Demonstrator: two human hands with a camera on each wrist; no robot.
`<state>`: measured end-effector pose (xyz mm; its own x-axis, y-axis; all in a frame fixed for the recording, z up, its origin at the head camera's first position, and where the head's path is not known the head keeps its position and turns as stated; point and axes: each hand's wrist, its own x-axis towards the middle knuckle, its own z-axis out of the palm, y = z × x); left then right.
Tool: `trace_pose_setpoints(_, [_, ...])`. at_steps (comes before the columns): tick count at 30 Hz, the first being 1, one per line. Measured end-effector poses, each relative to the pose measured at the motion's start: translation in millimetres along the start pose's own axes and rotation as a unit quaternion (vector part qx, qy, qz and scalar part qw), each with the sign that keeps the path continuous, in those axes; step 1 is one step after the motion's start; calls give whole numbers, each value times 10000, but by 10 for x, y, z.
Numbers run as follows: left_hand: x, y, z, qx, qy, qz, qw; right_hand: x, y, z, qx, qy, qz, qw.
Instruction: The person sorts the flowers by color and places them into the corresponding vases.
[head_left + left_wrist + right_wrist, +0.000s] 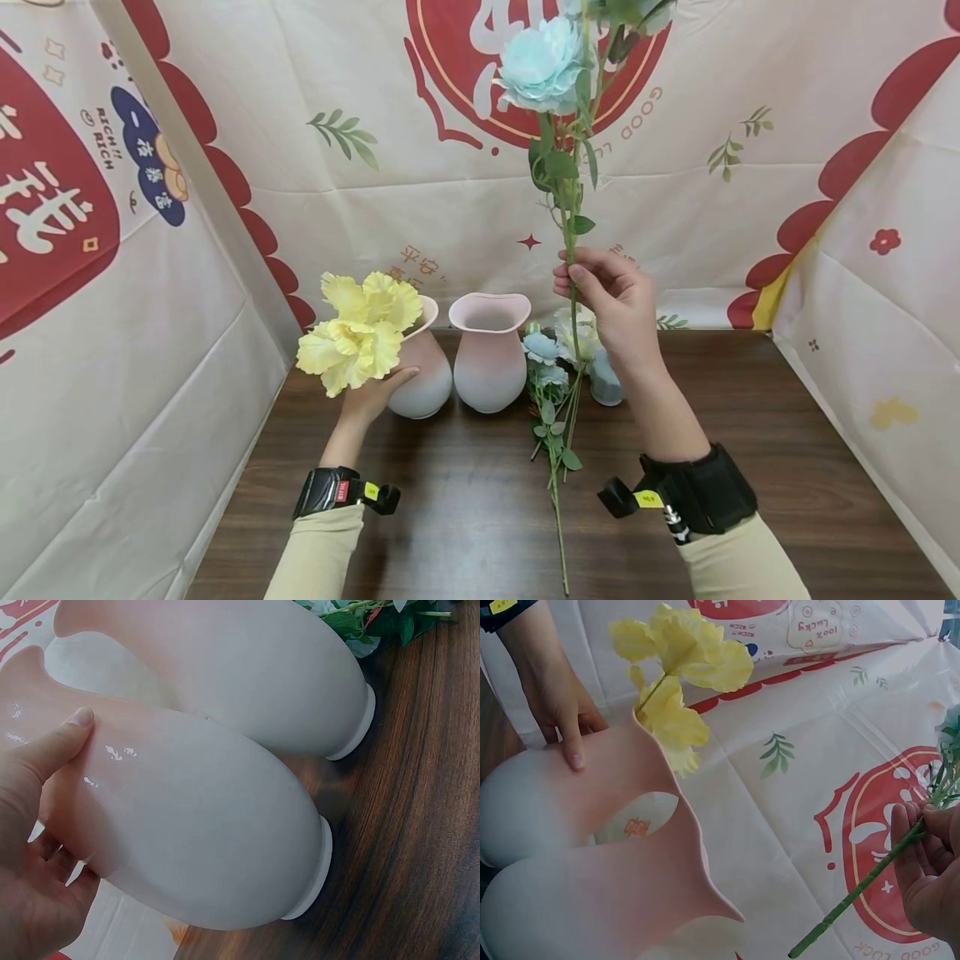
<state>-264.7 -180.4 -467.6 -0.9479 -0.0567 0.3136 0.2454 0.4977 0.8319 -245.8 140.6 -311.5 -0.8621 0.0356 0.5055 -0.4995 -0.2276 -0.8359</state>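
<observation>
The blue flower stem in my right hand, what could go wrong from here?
The blue flower stem is long and top-heavy, held only by the right hand in a fingertip grip, so it may swing or slip. Lowered carelessly, it could nudge the empty vase, which no hand steadies; the left hand holds the yellow-flower vase.

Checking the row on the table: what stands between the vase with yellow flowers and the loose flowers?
An empty pink vase, seen in the head view.

Two vases stand side by side on the counter (465, 500): the left vase (423, 375) holds flowers (360, 333), the right vase (489, 354) has loose stems (555, 417) lying beside it.
</observation>
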Motion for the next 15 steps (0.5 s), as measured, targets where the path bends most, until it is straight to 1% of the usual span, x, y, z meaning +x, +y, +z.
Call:
trace_pose_setpoints(5, [-10,12,-10,-33,-6,35,10000,56,64,99,105,-33,-88,9999])
trace_pose_setpoints(10, [-10,10,-15,-34,-36,-3,10000,125,123,209,90,-36,-227,9997])
trace_pose_setpoints(15, [-11,6,-10,-58,-33,68,10000,181,188,303,49,-7,-242,9997])
